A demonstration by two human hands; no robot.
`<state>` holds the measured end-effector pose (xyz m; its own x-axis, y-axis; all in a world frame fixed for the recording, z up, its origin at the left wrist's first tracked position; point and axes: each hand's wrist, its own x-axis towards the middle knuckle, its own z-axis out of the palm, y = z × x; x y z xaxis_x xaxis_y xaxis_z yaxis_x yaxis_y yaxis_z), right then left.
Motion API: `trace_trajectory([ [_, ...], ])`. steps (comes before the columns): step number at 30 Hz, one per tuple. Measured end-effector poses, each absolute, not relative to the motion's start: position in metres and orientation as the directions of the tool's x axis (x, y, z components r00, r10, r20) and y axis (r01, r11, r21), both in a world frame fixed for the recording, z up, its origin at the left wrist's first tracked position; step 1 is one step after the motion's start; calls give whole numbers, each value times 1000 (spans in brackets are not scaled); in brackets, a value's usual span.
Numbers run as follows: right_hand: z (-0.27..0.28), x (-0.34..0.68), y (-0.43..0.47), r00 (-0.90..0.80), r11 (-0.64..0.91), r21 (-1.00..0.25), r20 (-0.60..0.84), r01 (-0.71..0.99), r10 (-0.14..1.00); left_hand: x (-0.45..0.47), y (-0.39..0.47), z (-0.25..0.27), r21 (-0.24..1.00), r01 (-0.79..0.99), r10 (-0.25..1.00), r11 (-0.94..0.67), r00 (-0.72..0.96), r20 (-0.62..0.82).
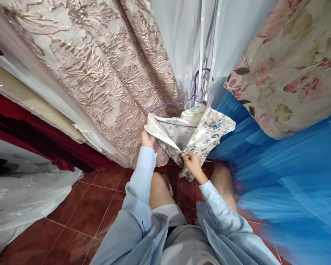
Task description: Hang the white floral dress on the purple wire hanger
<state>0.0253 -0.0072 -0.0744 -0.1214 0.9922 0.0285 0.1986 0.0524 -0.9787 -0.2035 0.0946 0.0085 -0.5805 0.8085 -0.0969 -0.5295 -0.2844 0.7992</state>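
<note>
A small white garment with blue and yellow flowers (209,129) hangs in front of me, its neck opening spread into a V. The purple wire hanger (179,100) runs through its shoulders, with the hook rising beside white ribbons. My left hand (148,138) is closed on the garment's left edge and pulls that side outward. At the bottom of the V, my right hand (191,162) pinches the spot where the two edges meet; a zipper pull may be there, but it is too small to make out.
A pink brocade gown (99,73) hangs at the left, with red fabric (44,132) and a white gown (30,206) farther out. White sheer cloth (176,33) hangs behind the hanger. To the right are a floral dress (292,73) and blue tulle (300,191). Red tiles (79,209) cover the floor.
</note>
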Motion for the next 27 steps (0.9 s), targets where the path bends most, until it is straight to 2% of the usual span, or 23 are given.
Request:
trace_trajectory([
  [5,-65,43,-10,16,91,-970,97,227,995,-146,73,-29,749,-653,861,-111,-440,-256],
  [7,-56,49,-10,11,163,-957,170,241,985,-130,62,-45,810,-586,874,-33,-410,-262],
  [10,-49,53,-9,-87,272,-936,259,224,962,-110,43,-71,899,-425,890,108,-361,-277],
  [13,-53,51,-10,-192,253,-939,211,232,958,-88,18,-84,928,-348,918,133,-310,-248],
  [15,-58,51,-10,-222,182,-949,126,255,967,-76,4,-80,964,-254,954,85,-260,-152],
  [17,-60,55,-12,-238,151,-954,88,259,967,-70,-6,-65,999,-34,988,-38,-153,33],
  [20,-46,69,-17,-284,179,-966,122,185,951,-68,-10,-32,902,289,947,-320,70,314],
  [21,-38,75,-19,-310,178,-974,129,137,942,-67,-9,-22,873,305,925,-380,125,359],
  [23,-15,90,-22,-359,149,-988,129,29,924,-65,-8,-6,894,204,904,-398,250,346],
  [25,13,107,-24,-417,124,-992,128,-36,900,-63,-9,-1,966,29,886,-256,408,222],
  [27,43,130,-24,-477,137,-990,136,-35,868,-63,-12,-5,997,-62,843,-46,533,72],
])
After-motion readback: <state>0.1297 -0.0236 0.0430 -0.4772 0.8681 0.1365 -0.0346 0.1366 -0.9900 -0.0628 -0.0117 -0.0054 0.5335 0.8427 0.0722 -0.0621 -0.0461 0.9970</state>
